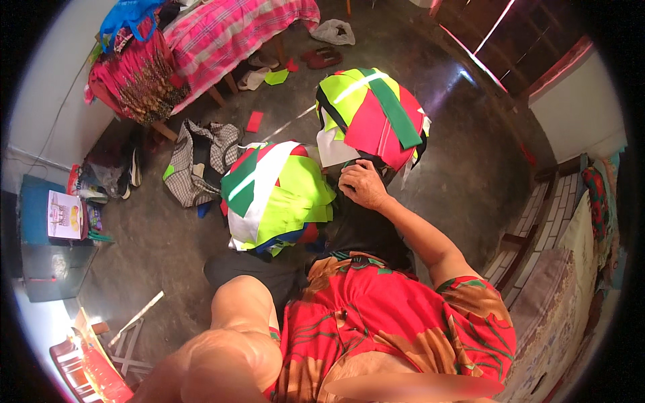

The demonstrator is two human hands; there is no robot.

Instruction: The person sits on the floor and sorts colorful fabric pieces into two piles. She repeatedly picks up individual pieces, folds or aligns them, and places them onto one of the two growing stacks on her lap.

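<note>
My right hand (364, 185) reaches forward to the near edge of the right-hand heap of fabric pieces (366, 124). Its fingers are curled beside a white piece (334, 149); what is between them, if anything, is hidden. Lime, red and green pieces cover this rounded heap, a green strip (391, 111) lying across it. A second heap of fabric pieces (289, 198), lime, white, green and red, stands to its left, in front of my lap. My left arm (235, 342) is bent back towards the lower edge, and the hand on it is out of sight.
A checked grey cloth or bag (200, 161) lies left of the heaps. Beyond stands a bed with a pink plaid cover (232, 37). Shoes (321, 58), a white plastic bag (332, 31) and a red scrap (254, 121) are on the floor. A blue cabinet (57, 269) stands left.
</note>
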